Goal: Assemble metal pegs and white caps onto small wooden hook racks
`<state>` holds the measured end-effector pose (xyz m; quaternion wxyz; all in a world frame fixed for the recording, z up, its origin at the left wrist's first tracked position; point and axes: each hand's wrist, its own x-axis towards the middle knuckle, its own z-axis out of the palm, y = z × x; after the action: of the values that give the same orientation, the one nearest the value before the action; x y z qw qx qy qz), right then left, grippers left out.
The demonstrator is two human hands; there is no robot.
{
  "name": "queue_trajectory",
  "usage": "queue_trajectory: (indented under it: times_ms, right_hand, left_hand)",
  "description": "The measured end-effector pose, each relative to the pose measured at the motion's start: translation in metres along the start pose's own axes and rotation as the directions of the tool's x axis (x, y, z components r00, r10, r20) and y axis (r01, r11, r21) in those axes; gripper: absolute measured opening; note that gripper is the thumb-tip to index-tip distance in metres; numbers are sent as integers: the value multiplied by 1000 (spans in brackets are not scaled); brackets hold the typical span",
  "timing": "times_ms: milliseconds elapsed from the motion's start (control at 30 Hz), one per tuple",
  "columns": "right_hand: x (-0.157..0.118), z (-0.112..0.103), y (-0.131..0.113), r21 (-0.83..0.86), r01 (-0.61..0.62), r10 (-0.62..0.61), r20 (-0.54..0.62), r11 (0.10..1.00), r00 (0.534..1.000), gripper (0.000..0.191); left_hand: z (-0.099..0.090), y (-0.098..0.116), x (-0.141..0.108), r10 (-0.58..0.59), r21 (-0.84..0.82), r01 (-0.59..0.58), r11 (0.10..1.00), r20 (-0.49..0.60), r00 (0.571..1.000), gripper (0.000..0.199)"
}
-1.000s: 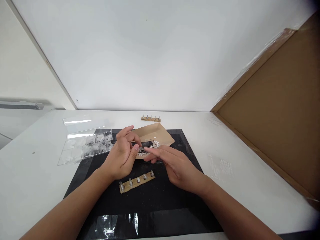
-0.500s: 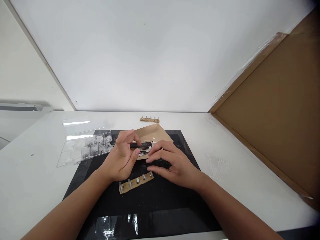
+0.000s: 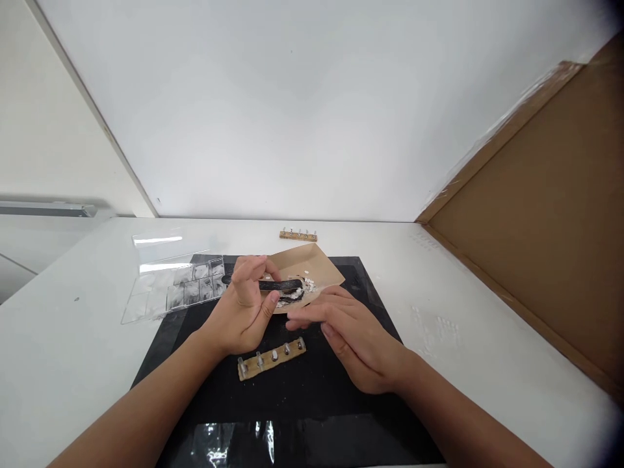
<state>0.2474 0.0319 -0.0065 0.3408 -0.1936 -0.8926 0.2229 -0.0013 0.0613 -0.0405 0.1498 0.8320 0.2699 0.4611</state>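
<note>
My left hand (image 3: 247, 305) is closed around a long black strip with a rounded end (image 3: 285, 285), held level over a brown paper tray (image 3: 312, 257). Small white pieces (image 3: 309, 284) lie in the tray beside the strip's end, along with another dark item (image 3: 292, 297) that I cannot make out. My right hand (image 3: 353, 335) is at the tray's near right corner, its fingers stretched out and nothing visible in them. Just below both hands a wooden strip (image 3: 268, 361) carries several small clear pegs, with a white piece at its middle.
A clear compartment box (image 3: 195, 286) with pale contents stands at the left, its transparent lid area (image 3: 160, 250) behind it. Another pegged wooden strip (image 3: 298, 235) lies at the back. A black mat (image 3: 312, 396) covers the white table (image 3: 439, 305); a cardboard panel (image 3: 536, 214) rises on the right.
My right hand has drawn back down and to the right from the tray, its fingers straightening. The left hand keeps the black strip. The whole view has shifted slightly.
</note>
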Motion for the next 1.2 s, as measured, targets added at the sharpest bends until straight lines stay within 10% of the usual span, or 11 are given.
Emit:
queue_trajectory:
  times_ms: [267,500,700,1200]
  right_hand:
    - [-5,10,9,-13,253,-252,38,967,967,22]
    - [-3,14,10,-212,234,-228,54,949,972,32]
    - [1,14,15,-303,219,-207,73,927,976,6]
    - [-2,16,15,-313,256,-209,176,915,962,15]
  left_hand:
    - [3,-4,1,24,13,-23,1000,-133,991,60]
    - [7,-7,-1,8,138,37,990,-314,949,48]
    - [7,-4,2,32,122,6,992,-310,950,50]
    - [6,-2,4,39,161,16,987,-334,942,53]
